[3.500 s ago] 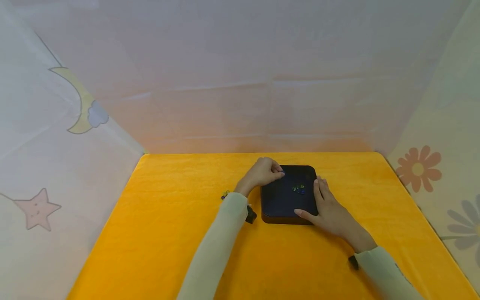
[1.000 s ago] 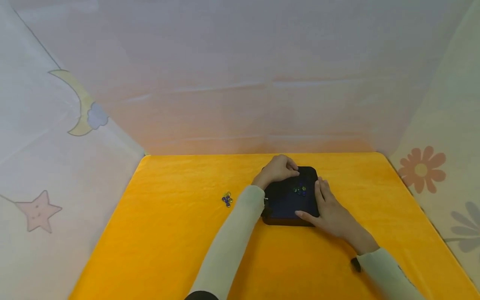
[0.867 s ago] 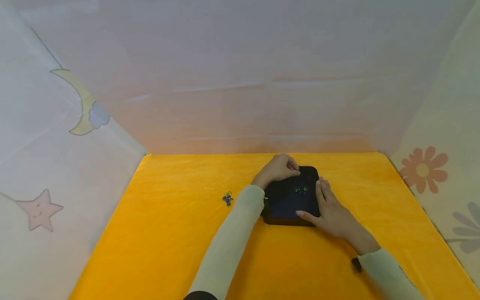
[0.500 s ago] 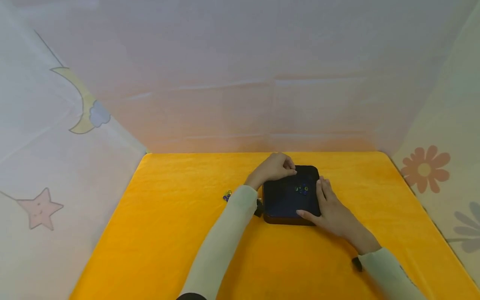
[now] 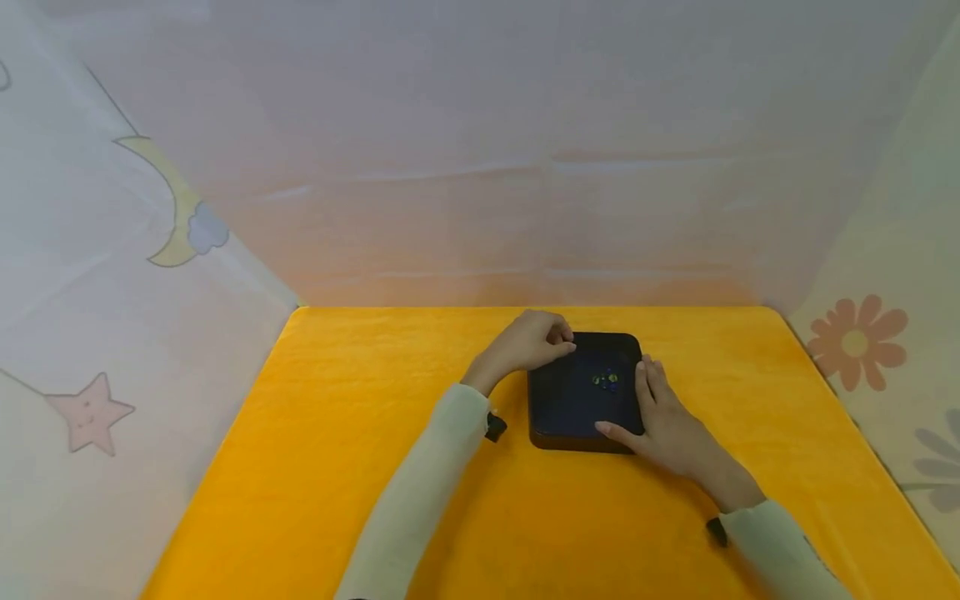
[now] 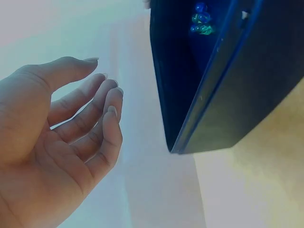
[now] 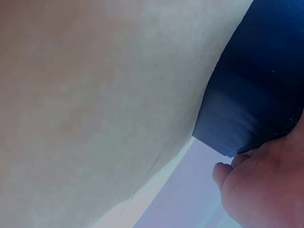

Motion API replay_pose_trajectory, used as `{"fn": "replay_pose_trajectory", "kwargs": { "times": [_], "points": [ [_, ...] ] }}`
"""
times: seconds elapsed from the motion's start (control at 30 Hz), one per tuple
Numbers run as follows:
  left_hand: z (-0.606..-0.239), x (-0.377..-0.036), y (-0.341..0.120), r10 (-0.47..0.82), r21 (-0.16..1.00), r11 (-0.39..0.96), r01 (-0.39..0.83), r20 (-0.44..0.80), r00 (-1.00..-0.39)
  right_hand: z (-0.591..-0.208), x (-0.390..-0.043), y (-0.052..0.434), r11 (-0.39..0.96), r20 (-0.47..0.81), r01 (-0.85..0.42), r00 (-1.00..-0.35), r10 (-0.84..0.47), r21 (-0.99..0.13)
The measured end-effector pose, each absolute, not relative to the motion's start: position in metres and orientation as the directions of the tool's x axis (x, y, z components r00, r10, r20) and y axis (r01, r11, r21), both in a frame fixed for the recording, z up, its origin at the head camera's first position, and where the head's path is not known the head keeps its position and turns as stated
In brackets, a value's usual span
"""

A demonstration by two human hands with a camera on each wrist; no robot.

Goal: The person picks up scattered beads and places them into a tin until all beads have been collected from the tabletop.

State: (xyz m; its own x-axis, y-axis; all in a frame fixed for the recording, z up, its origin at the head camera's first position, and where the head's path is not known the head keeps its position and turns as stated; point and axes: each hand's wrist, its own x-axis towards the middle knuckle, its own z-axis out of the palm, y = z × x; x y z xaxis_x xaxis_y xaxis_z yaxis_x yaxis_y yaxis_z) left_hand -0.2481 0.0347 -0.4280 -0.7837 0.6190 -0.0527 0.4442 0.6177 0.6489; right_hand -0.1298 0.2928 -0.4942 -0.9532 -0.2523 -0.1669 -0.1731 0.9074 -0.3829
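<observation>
A dark square tray (image 5: 562, 407) with low walls stands on the yellow cloth. Several small glass marbles (image 5: 606, 380), blue and yellow-green, lie together inside it; the left wrist view shows these marbles (image 6: 202, 20) too. My left hand (image 5: 531, 340) is over the tray's far left corner. In the left wrist view this hand (image 6: 76, 128) has loosely bent fingers, holds nothing and is apart from the tray wall (image 6: 237, 104). My right hand (image 5: 667, 429) rests along the tray's right side, fingers fairly straight, thumb over the near rim. In the right wrist view, part of that hand (image 7: 266, 185) touches the tray (image 7: 251, 95).
Yellow cloth (image 5: 337, 417) covers the table around the tray. A pale back wall (image 5: 480, 208) and patterned side walls enclose it. A black wrist device (image 5: 495, 427) sits at the left cuff. The left sleeve (image 5: 420, 492) crosses the near left of the table.
My left hand has drawn back leftward from over the tray. The marble pile on the cloth, seen earlier left of the tray, is now hidden by the left arm. My right hand stays put.
</observation>
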Motion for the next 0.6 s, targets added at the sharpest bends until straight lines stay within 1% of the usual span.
{"fn": "replay_pose_trajectory", "kwargs": {
  "times": [0.2, 0.37, 0.6],
  "points": [
    [-0.425, -0.241, 0.014, 0.600, 0.652, 0.624, 0.430, -0.047, -0.799, -0.497, -0.130, 0.291, 0.905, -0.155, -0.175, -0.955, -0.251, -0.387],
    [-0.432, -0.238, -0.006, 0.579, 0.622, 0.654, 0.430, -0.047, -0.814, -0.496, -0.131, 0.289, 0.906, -0.165, -0.162, -0.956, -0.242, -0.392],
    [-0.439, -0.229, -0.041, 0.528, 0.599, 0.697, 0.393, -0.058, -0.847, -0.496, -0.132, 0.287, 0.906, -0.155, -0.185, -0.953, -0.260, -0.381]
  ]
}}
